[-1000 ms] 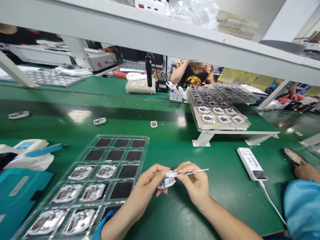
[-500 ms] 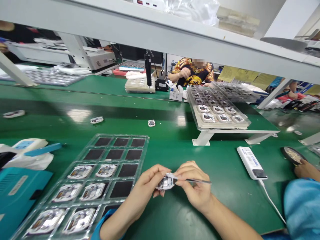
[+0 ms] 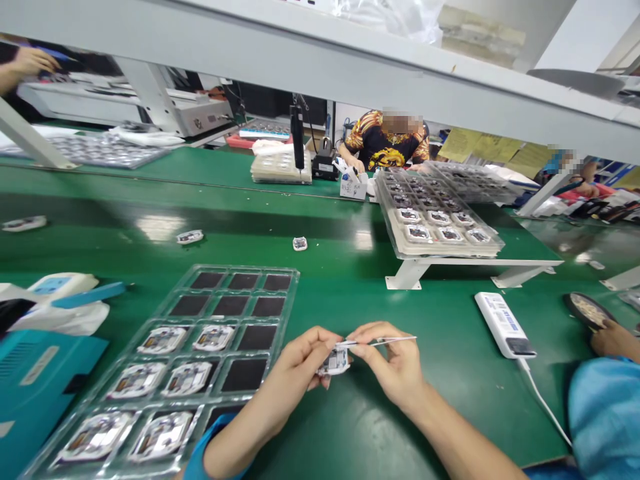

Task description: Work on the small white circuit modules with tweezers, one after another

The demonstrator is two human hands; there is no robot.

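Note:
My left hand point(image 3: 306, 357) is closed around the edge of a small white-rimmed electronic housing point(image 3: 336, 361) with silver parts inside. In my right hand point(image 3: 395, 360) is a pair of thin metal tweezers point(image 3: 400, 339), pinched between thumb and fingers. Their narrow tip lies at the upper edge of the housing; whether it grips a part cannot be made out. To the left of my hands lies a clear plastic tray point(image 3: 295, 283) with dark-lined compartments. Several similar housings point(image 3: 173, 379) sit in its left and middle columns.
Behind my hands, a low white-legged stand point(image 3: 404, 275) bears stacked trays point(image 3: 440, 245). Loose housings point(image 3: 299, 244) lie on the green bench. A white power strip point(image 3: 504, 325) and a co-worker's hand point(image 3: 610, 339) at a round dish are on the right. A teal box point(image 3: 45, 380) stands left.
My right hand has turned the tweezers so their rear end points higher. The housing tilts slightly differently in my left hand. The person opposite has lowered a hand.

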